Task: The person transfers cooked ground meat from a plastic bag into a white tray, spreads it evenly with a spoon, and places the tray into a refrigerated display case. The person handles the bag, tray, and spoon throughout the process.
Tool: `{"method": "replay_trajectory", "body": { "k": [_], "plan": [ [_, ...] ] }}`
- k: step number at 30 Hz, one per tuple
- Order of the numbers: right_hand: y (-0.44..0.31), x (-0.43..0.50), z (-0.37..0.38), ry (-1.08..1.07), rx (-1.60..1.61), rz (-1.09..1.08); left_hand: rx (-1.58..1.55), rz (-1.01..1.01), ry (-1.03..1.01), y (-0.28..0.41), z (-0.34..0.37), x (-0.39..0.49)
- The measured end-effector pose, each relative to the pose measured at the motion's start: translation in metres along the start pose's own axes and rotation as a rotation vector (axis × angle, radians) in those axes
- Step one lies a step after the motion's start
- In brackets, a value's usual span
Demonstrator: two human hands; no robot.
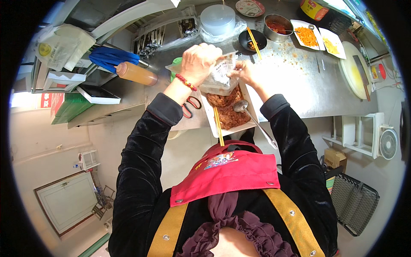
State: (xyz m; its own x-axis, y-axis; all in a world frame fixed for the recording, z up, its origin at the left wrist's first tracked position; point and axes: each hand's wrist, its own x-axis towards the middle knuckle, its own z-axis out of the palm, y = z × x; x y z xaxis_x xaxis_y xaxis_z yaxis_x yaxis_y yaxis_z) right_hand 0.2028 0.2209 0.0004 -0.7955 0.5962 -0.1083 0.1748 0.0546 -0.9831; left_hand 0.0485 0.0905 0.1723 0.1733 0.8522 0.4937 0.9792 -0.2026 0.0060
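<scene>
My left hand (pixel 199 61) grips the upper left part of a clear plastic bag (pixel 221 77), its fingers folded over the edge. Pinching the bag's right side is my right hand (pixel 245 73). The bag hangs over the far end of a white rectangular tray (pixel 253 120), which holds reddish-brown minced food (pixel 232 119). A long metal spoon (pixel 260 129) and yellow chopsticks (pixel 218 125) rest in the tray, their handles over its near side. Scissors with black and red handles (pixel 192 107) lie left of the tray. What remains inside the bag is unclear.
Across the steel counter (pixel 290 93) stand a black bowl with chopsticks (pixel 246 46), a metal pot of red sauce (pixel 275 25), dishes of shredded orange food (pixel 306 37) and yellow food (pixel 330 44). At the right, a knife (pixel 361 72) lies on a round board (pixel 348 64). A squeeze bottle (pixel 138 74) is at left.
</scene>
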Motion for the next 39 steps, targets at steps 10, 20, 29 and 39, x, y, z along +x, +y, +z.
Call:
{"method": "replay_trajectory", "body": {
  "k": [10,20,29,39],
  "plan": [
    [0.006,-0.006,-0.001,0.15,-0.396,0.011,0.014,-0.06,0.027,0.005,0.0,-0.004],
    [-0.001,-0.013,-0.001,0.194,-0.473,-0.002,0.023,-0.085,0.012,0.008,-0.008,-0.005],
    [0.0,-0.004,-0.005,0.085,-0.52,-0.063,0.007,0.027,0.081,0.005,-0.007,-0.005],
    [-0.001,-0.013,-0.002,0.157,-0.698,-0.017,-0.04,-0.002,0.092,0.007,-0.013,-0.009]
  ]
}}
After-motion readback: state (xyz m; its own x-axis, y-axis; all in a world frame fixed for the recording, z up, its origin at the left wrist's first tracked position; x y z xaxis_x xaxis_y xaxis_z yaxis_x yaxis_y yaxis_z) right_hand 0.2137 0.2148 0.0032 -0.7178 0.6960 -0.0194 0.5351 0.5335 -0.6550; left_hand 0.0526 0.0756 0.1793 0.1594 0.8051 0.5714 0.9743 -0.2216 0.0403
